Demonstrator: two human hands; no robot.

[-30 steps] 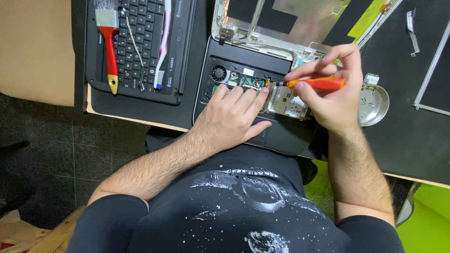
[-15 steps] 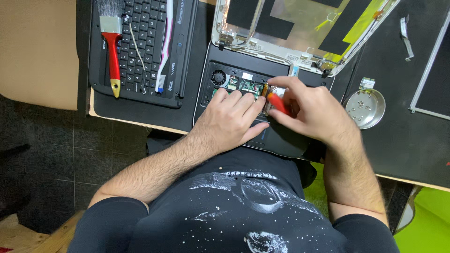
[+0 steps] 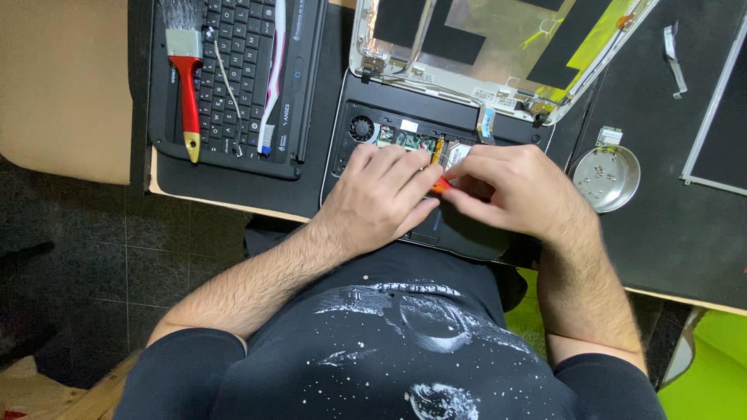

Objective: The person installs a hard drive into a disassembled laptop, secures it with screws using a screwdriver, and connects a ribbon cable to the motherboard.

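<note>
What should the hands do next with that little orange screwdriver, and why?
Probably turn the orange screwdriver gently where it stands. Its tip already sits down among the green boards in the opened laptop base, the right hand grips the handle, and the left hand rests flat beside it, steadying the base. The metal dish with small screws waits close by on the right.

lid shell [image 3: 498,47]: screen removed, silver w/ black+yellow patches, top ctr | bare LCD panel [image 3: 720,101]: dark, flat on table, right edge | white label [image 3: 410,125]: small, in laptop base
</note>
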